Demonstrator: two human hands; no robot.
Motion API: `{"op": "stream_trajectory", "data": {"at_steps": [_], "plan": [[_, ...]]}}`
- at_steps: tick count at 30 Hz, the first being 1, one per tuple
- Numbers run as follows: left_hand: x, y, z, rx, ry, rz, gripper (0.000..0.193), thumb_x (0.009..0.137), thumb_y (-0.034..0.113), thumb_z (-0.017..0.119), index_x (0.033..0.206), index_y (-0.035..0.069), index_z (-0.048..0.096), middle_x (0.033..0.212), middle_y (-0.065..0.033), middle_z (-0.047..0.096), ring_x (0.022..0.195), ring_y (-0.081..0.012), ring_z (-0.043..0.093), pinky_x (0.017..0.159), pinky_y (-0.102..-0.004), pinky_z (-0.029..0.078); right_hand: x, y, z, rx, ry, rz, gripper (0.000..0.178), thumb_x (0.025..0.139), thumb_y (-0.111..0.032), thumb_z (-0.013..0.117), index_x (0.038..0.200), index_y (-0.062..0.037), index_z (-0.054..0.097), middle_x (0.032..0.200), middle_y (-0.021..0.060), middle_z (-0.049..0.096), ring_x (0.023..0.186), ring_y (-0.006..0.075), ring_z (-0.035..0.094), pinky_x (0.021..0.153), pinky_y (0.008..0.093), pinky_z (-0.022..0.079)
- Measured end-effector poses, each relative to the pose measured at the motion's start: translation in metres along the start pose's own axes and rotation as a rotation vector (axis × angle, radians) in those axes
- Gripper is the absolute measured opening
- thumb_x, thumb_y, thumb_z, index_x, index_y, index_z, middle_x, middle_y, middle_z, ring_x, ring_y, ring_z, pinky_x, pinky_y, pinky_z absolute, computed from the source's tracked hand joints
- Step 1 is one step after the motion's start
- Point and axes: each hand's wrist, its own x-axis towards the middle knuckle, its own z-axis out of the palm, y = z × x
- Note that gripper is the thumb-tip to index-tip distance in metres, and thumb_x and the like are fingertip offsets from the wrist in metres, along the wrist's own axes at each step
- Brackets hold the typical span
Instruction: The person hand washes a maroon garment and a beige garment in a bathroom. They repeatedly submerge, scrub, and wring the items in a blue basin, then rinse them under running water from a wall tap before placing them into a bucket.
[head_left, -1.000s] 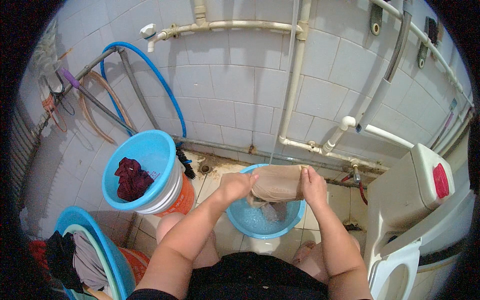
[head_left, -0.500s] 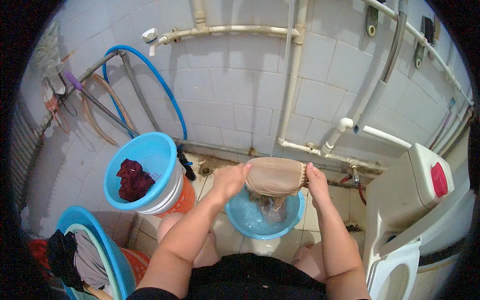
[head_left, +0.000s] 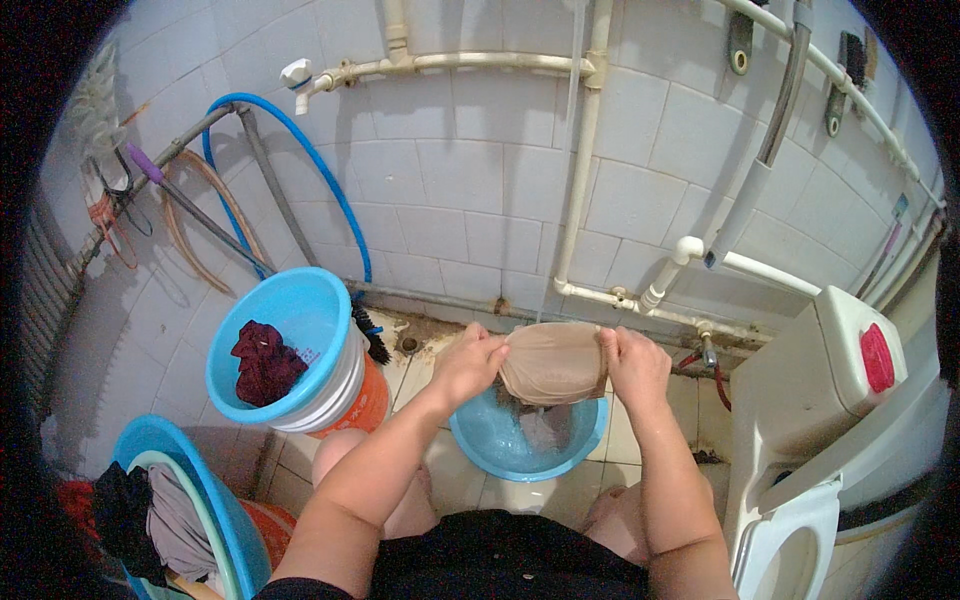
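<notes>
A beige piece of stretchy clothing [head_left: 555,362] is held spread between my hands, above a blue basin [head_left: 478,455] of water on the tiled floor. My left hand [head_left: 470,368] pinches its left edge. At its right edge, my right hand [head_left: 636,366] grips the fabric with the thumb on top. Under the garment, some darker, soaked cloth [head_left: 545,428] shows in the water, partly hidden. A thin stream of water [head_left: 543,300] comes down behind the garment.
Left of me a blue basin [head_left: 225,388] with dark red cloth [head_left: 265,365] rests on a bucket [head_left: 355,395]. Nearer stands another blue tub [head_left: 250,535] with grey and black clothes [head_left: 180,525]. A toilet [head_left: 785,420] is close on the right. Pipes [head_left: 580,190] line the tiled wall.
My hands have turned the beige garment a little, and its ribbed right edge is now covered by my right hand. The right hand has shifted slightly right.
</notes>
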Motion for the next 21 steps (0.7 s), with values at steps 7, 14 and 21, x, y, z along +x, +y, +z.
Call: {"op": "stream_trajectory", "data": {"at_steps": [7, 14, 21], "plan": [[0.013, -0.001, 0.0, -0.444, 0.207, 0.078, 0.028, 0.09, 0.02, 0.046, 0.105, 0.001, 0.059, 0.102, -0.0107, 0.057, 0.093, -0.0245, 0.054, 0.082, -0.0329, 0.042, 0.005, 0.014, 0.006, 0.341, 0.046, 0.126, 0.036, 0.09, -0.035, 0.043, 0.08, -0.005, 0.06, 0.081, 0.0079, 0.062, 0.076, 0.0219, 0.059, 0.067, 0.0351, 0.046], [0.019, 0.016, -0.002, -1.198, 0.156, -0.076, 0.032, 0.095, 0.022, 0.037, 0.116, 0.002, 0.051, 0.11, -0.0077, 0.056, 0.102, -0.017, 0.052, 0.089, -0.0288, 0.041, -0.001, 0.006, 0.02, 1.576, -0.254, 0.443, 0.041, 0.093, -0.039, 0.04, 0.115, -0.0069, 0.05, 0.108, 0.0032, 0.056, 0.098, 0.0134, 0.053, 0.085, 0.0304, 0.041], [0.019, 0.021, -0.013, -1.751, -0.08, -0.188, 0.04, 0.095, 0.025, 0.036, 0.13, 0.005, 0.035, 0.121, -0.009, 0.048, 0.109, -0.0186, 0.049, 0.092, -0.0342, 0.042, -0.014, -0.016, 0.028, 1.702, -0.412, 0.432, 0.056, 0.08, -0.007, 0.061, 0.13, -0.014, 0.036, 0.118, 0.006, 0.051, 0.107, 0.0188, 0.05, 0.09, 0.0338, 0.042]]}}
